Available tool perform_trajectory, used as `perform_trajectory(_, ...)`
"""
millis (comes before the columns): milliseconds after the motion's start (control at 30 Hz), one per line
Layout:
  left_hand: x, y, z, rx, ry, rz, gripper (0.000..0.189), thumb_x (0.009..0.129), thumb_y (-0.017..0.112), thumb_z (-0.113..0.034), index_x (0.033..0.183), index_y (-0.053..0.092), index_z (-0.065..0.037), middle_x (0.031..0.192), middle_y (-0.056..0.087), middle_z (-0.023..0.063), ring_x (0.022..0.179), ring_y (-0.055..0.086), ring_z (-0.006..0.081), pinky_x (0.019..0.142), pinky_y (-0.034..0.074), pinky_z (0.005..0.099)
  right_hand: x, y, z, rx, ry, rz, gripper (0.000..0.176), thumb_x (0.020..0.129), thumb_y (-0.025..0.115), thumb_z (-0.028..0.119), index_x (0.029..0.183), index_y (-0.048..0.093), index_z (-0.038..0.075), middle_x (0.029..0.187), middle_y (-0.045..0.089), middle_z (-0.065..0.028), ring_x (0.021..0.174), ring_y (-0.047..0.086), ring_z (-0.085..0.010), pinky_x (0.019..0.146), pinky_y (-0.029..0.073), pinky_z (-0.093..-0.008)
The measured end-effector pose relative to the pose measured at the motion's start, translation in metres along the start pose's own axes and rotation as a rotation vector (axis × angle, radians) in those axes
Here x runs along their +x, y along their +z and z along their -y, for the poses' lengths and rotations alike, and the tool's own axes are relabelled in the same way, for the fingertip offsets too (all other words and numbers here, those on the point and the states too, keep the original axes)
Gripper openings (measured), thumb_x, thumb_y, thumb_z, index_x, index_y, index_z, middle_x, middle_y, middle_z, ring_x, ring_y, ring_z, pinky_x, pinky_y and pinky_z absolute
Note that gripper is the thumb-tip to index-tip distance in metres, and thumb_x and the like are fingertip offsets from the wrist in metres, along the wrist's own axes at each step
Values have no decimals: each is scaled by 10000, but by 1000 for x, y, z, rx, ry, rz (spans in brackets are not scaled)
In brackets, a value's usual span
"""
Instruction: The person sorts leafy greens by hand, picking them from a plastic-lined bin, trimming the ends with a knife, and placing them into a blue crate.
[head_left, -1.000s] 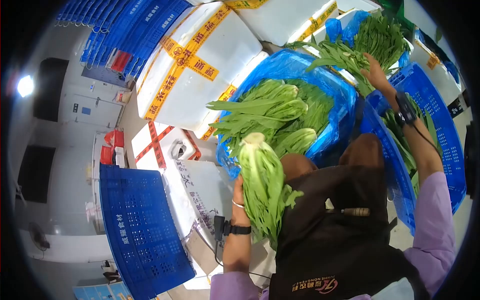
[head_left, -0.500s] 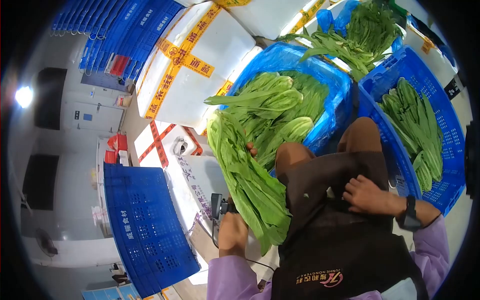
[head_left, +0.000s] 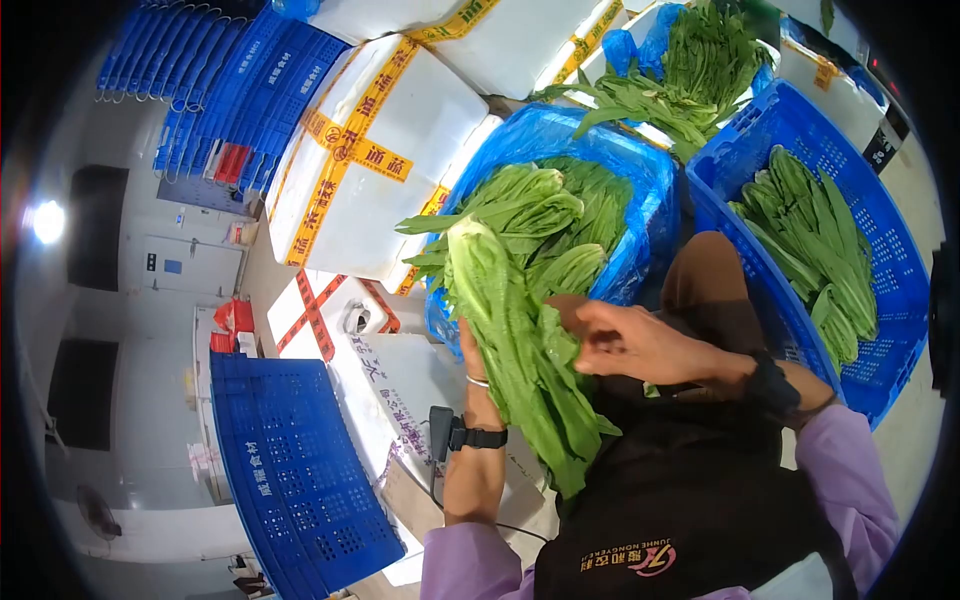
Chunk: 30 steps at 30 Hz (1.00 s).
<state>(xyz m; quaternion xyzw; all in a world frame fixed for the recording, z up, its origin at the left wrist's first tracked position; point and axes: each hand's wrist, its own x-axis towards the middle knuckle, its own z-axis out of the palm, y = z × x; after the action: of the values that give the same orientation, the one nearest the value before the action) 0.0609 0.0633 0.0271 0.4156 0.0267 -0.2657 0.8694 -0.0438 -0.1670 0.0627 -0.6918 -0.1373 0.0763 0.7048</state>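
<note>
1. Moving up from the apron [head_left: 680,480], where it lay half a second ago, the right hand [head_left: 640,345] now sits at centre frame against the bunch of greens [head_left: 515,330].
2. The bunch has swung too: half a second ago it slanted from upper left to lower right across the lap, and now it stands nearer upright, with its pale stem end up and its leaf tips hanging down.
3. The left hand [head_left: 470,355] is clenched round the bunch from behind, left of centre, largely hidden by the leaves.
4. The right hand's fingers [head_left: 585,322] touch the bunch's right edge; I cannot tell whether they pinch a leaf or only rest there.
5. The bunch is long and light green, with crinkled leaves, paler ribs and a whitish cut base.
6. It is held in the middle of the frame, in front of the blue-lined box [head_left: 655,215] full of similar greens.
7. At the right edge, a blue crate [head_left: 890,330] holds more greens laid in a row.
8. White foam boxes [head_left: 380,150] with yellow tape fill the upper middle.
</note>
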Motion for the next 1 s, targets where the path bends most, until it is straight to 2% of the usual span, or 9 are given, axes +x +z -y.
perform_trajectory(300,-11,-18,-10,12,87,-46,691,917,440,-594,1385,433,-85,1231,581,155,1032,609,301,844,548,426,6,17,3,-31,-156,-420,136,848,683,79,937,646,-17,846,677,-113,764,659,-167,680,496,-298)
perform_trajectory(500,-7,-36,-23,-123,84,164,618,975,477,-384,1451,308,-28,1168,537,157,1049,590,279,876,551,398,-17,-32,39,100,12,-14,105,866,675,80,938,660,5,814,661,-46,695,623,-117,584,491,-277)
perform_trajectory(567,-9,-35,-28,-105,18,134,583,967,415,-458,1336,453,-8,1075,607,179,917,641,311,719,582,358,9,-66,27,24,10,147,76,882,655,65,915,661,-3,847,658,-35,676,614,-112,544,491,-272)
perform_trajectory(633,-9,-33,-35,78,25,25,534,985,379,-418,1308,482,-6,1035,624,187,867,656,319,643,580,334,53,-122,-26,-32,-137,-110,179,910,626,94,1061,628,-2,907,657,-63,734,625,-123,593,512,-277)
perform_trajectory(700,-21,-19,-40,120,12,-15,554,975,376,-436,1305,491,-6,1025,633,192,851,661,332,643,579,348,99,-176,-50,726,12,-567,327,943,589,188,1225,543,28,944,643,-68,808,630,-141,654,520,-281)
perform_trajectory(800,-25,-9,-52,148,-64,16,603,944,380,-480,1297,506,-7,1028,645,206,835,666,359,663,577,387,91,-182,-56,685,120,-722,428,981,520,281,1331,445,47,944,632,-61,866,631,-152,700,517,-287)
perform_trajectory(867,-27,-20,-50,141,-192,68,683,887,383,-553,1284,522,-15,1076,642,231,845,664,390,718,564,455,38,-140,-57,23,-111,-177,377,996,482,314,1241,527,31,928,629,-58,823,643,-158,692,518,-289)
perform_trajectory(933,-37,-4,-49,-15,-241,148,627,933,401,-481,1317,487,8,1103,620,253,976,634,379,812,552,468,-12,-88,-43,-144,101,235,225,918,604,282,990,635,71,870,640,-43,730,645,-158,696,522,-295)
perform_trajectory(1000,-38,-26,-40,-91,-273,147,613,930,426,-463,1326,486,1,1152,613,241,1014,629,372,855,541,475,-66,-49,-62,-682,33,491,218,849,621,188,1047,626,98,991,652,-112,894,654,-269,778,520,-412)
